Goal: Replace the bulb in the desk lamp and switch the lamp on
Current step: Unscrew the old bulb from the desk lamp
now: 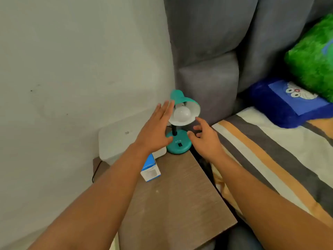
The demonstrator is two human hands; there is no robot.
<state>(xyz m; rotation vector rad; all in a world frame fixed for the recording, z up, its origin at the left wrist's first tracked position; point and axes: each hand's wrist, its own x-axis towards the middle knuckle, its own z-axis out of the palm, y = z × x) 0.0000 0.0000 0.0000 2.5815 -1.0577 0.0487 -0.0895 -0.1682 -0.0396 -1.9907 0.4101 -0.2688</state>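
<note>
Bulb [182,113] seated in teal lamp [178,123] shade, far right corner of worktop [180,195]. Likely light, smooth, fragile; take it round the globe. Left hand [155,130] flat-open beside shade, right hand [205,138] open, empty, near base. Boxed spare [150,170] at left edge. Bed [270,150] right.

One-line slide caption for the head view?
Both open hands, left and right, reach toward the teal desk lamp, bulb seated, boxed bulb nearby.
</note>
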